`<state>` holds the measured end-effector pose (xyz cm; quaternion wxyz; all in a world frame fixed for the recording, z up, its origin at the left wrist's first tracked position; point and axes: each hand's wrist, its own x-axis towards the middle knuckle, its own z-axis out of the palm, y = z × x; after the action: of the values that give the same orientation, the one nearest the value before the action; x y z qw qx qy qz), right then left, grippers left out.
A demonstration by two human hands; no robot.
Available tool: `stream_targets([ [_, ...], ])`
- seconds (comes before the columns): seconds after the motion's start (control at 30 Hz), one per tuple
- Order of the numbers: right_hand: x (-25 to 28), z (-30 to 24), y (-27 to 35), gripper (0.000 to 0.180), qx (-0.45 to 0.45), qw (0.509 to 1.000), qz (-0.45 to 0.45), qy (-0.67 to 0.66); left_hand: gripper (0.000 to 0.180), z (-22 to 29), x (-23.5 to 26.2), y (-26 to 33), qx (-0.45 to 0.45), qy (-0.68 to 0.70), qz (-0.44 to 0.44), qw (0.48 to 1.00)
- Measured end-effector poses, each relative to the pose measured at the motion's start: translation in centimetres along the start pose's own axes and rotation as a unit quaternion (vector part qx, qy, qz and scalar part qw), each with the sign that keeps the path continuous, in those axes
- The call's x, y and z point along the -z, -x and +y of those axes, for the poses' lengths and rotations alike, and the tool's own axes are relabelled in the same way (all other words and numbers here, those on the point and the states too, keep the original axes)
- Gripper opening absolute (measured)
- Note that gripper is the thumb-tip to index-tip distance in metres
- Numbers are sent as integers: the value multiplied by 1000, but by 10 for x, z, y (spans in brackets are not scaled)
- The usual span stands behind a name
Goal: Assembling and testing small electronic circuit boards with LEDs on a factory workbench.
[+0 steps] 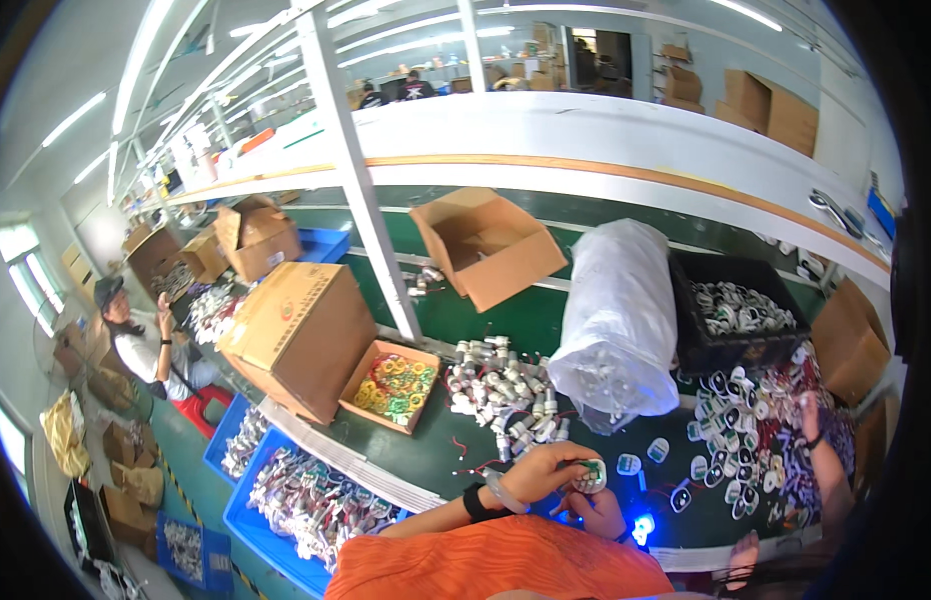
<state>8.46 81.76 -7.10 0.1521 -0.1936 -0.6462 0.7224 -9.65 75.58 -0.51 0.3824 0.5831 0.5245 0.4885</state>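
My left hand (pixel 539 474), its forearm wearing a black wristband (pixel 478 503) and a clear band, pinches a small round white lamp part with a green circuit board (pixel 590 476). Just below it is my right hand (pixel 598 514), fingers curled up close to the part; what they grip, if anything, is hidden. Beside my right hand a bright blue light (pixel 643 528) glows at the bench edge. Similar round parts (pixel 659 450) lie on the green bench to the right. White bulb bases with red wires (pixel 506 390) are heaped ahead of my hands.
A tall clear plastic bag (pixel 621 310) stands ahead, next to a black crate (pixel 686 345). An open carton of yellow and green rings (pixel 396 425) and blue bins (pixel 248 498) are left. A co-worker's hand (pixel 810 416) reaches in at right; another person (pixel 146 350) sits far left.
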Motion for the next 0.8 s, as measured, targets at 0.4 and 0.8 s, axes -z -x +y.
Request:
stream_targets([
  [0.4, -4, 2, -3, 23, 7, 1000, -25, -16, 24, -4, 4, 7, -11, 10, 9, 1000],
  [0.8, -9, 5, 1, 26, -2, 999, -33, -29, 24, -3, 2, 18, 2, 15, 19, 1000],
])
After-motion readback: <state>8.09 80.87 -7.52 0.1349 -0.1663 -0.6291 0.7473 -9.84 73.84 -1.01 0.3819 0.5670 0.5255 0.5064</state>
